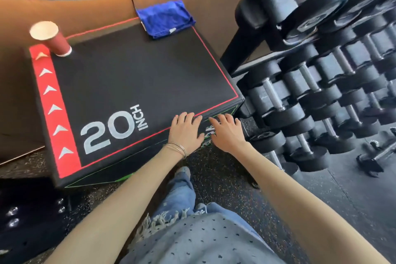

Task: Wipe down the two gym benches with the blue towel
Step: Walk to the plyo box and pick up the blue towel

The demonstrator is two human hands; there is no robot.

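Observation:
The blue towel (165, 18) lies folded on the far right corner of a black padded box (132, 75) marked "20 INCH", with red edging. My left hand (186, 129) reaches over the box's near right edge with straight fingers and holds nothing. My right hand (227, 132) hovers just past that edge, in front of the box's side, fingers spread and empty. Both hands are far from the towel. No gym bench is clearly visible.
A red paper cup (53, 39) stands on the box's far left corner. A rack of black dumbbells (321, 70) fills the right side, close to the box. A wooden wall (64, 13) lies behind. Speckled rubber floor (225, 180) lies below, with my leg in jeans (182, 191).

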